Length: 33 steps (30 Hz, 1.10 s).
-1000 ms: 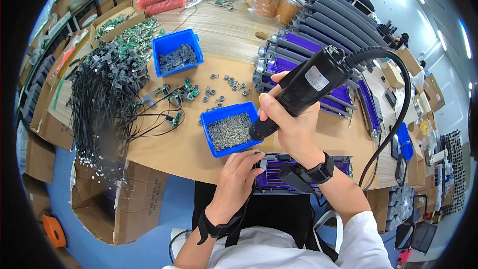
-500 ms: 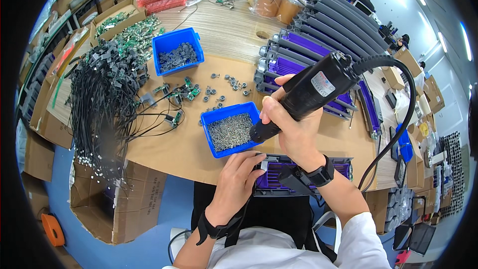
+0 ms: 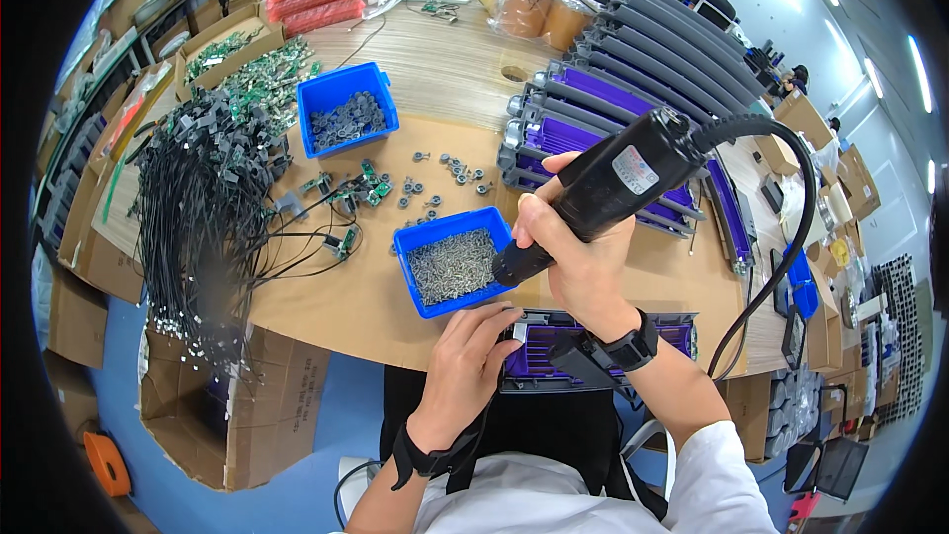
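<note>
My right hand (image 3: pixel 585 262) is wrapped round a black electric screwdriver (image 3: pixel 618 183), held at a slant with a thick cable running from its top. The nose of the tool reaches the right edge of a blue bin (image 3: pixel 502 221) filled with small silver screws (image 3: pixel 453 265); its very tip is hard to make out. Close to the table's near edge lies a purple and grey slotted housing (image 3: pixel 544 364), partly covered by my right wrist. Around its left end, the fingers and thumb of my left hand (image 3: pixel 465 356) are closed.
A second blue bin (image 3: pixel 389 89) with grey rollers stands farther back. Loose rollers (image 3: pixel 460 170), circuit boards (image 3: pixel 371 183) and a heap of black cables (image 3: pixel 203 208) lie leftward. Similar purple housings (image 3: pixel 563 133) are stacked at the right. The screwdriver's cable (image 3: pixel 806 227) loops beside my right arm.
The whole view has shifted slightly. Both hands keep nearly the same pose, the right on the screwdriver at the screw bin and the left at the housing's end.
</note>
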{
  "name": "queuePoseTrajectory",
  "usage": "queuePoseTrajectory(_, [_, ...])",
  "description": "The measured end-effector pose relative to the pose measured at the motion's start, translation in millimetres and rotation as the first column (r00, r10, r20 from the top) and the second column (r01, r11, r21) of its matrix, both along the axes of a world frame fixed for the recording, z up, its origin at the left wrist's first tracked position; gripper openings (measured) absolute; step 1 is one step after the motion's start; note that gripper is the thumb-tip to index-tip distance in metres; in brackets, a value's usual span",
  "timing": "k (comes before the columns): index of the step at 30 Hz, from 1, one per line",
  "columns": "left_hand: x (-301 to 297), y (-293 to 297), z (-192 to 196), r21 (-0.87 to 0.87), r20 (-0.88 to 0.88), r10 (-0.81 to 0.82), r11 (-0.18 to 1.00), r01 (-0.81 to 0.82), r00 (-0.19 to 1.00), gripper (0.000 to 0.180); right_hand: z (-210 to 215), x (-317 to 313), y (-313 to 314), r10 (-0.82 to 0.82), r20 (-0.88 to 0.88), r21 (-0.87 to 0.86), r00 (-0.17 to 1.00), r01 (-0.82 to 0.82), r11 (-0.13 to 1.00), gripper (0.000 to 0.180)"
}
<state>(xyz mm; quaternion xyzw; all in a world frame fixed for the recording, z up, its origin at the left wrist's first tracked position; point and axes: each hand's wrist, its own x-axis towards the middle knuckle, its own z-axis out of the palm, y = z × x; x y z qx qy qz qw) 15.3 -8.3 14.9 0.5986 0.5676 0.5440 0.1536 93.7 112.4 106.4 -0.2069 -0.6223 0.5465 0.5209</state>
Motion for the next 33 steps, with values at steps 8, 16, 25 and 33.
queuePoseTrajectory(8, [4.4,-4.3,-5.8,-0.045,0.113,0.038,0.998,-0.033,0.993,0.05,9.0,7.8,-6.4,-0.02,-0.035,0.03,0.999,0.021,0.999,0.039])
queuePoseTrajectory(16, [0.7,0.3,-1.0,-0.094,0.162,-0.021,0.995,0.036,0.987,0.067,12.7,8.8,-8.6,0.028,-0.154,0.034,0.988,-0.023,0.999,0.038])
queuePoseTrajectory(25, [1.0,0.6,-0.2,-0.111,0.153,0.002,0.994,0.015,0.988,0.068,16.2,9.1,-12.2,0.02,-0.089,0.013,0.996,-0.019,1.0,0.04])
queuePoseTrajectory(33, [1.4,1.1,1.0,-0.079,0.149,-0.012,0.997,0.024,0.989,0.066,16.2,12.6,-11.2,0.029,-0.092,0.038,0.995,-0.025,0.999,0.04])
